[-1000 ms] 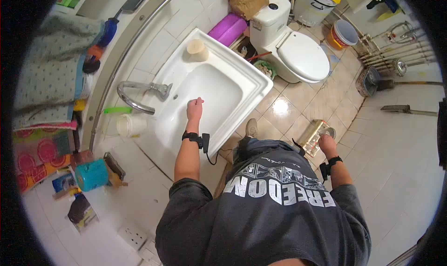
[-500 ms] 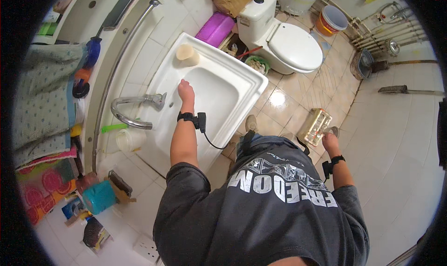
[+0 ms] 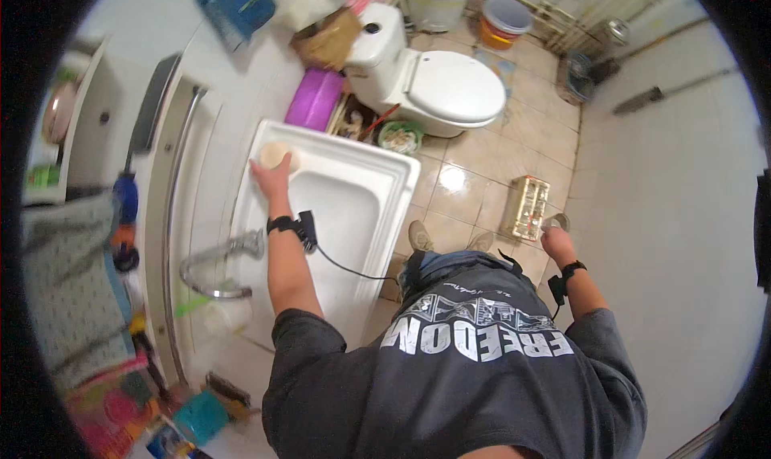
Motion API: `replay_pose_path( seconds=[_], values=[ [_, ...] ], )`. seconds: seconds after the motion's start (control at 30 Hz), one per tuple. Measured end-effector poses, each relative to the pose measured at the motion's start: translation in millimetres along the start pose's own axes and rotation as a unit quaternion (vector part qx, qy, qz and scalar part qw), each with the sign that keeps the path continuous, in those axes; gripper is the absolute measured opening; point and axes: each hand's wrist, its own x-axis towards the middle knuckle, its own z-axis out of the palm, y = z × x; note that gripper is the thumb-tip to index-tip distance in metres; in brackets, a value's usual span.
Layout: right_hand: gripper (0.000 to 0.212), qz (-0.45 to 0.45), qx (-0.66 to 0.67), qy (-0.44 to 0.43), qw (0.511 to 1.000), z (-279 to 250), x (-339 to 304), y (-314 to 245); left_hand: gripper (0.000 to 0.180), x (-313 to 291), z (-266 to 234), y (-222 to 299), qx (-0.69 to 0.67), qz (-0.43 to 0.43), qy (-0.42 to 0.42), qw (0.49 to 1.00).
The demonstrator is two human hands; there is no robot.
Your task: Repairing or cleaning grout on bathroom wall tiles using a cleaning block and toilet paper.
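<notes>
A cream cup [image 3: 280, 155] stands in the far left corner of the white sink [image 3: 401, 163]. My left hand [image 3: 274, 179] is at the cup, thumb across its near right side and fingers round the left. On the right, my right hand [image 3: 556, 242] is closed around a small greyish, rounded thing [image 3: 560, 220] whose kind I cannot make out. Just beyond that hand, a gold-coloured box [image 3: 530, 208] rests on the tiled floor. The chrome faucet [image 3: 217, 266] curves over the sink's left side.
Beyond the sink stand a purple container [image 3: 315, 99], a green basket [image 3: 400, 138] and a white toilet [image 3: 458, 85]. A bucket [image 3: 506, 24] is farther back. A brush [image 3: 638, 100] lies along the right wall. Bottles and cloths crowd the left.
My left hand has moved from over the basin to the cream cup and taken hold of it. The view has shifted; my right hand keeps its grip on the greyish thing.
</notes>
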Motion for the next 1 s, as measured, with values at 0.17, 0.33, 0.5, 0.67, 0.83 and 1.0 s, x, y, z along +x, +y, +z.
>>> replay_pose_path(
  seconds=[0.17,0.33,0.5,0.67,0.83,1.0],
  values=[
    [0.023,0.059,0.014,-0.009,0.998,6,-5,5,0.084,11,12,12,-0.048,-0.012,-0.007,0.999],
    [0.024,0.071,0.038,-0.006,0.997,-4,-18,9,0.078,-18,5,48,-0.097,0.007,-0.023,0.995],
    [0.022,0.079,0.057,-0.006,0.995,21,-17,45,0.072,-98,-4,132,-0.115,0.182,-0.133,0.967],
    [0.021,0.08,0.059,-0.009,0.995,30,-10,82,0.072,-201,19,200,-0.124,0.23,-0.25,0.932],
    [0.022,0.052,0.075,-0.006,0.996,55,-1,155,0.073,-294,59,238,-0.107,0.214,-0.378,0.894],
    [0.02,0.058,0.076,0.007,0.995,72,3,233,0.074,-363,93,252,-0.107,0.238,-0.35,0.9]
  ],
)
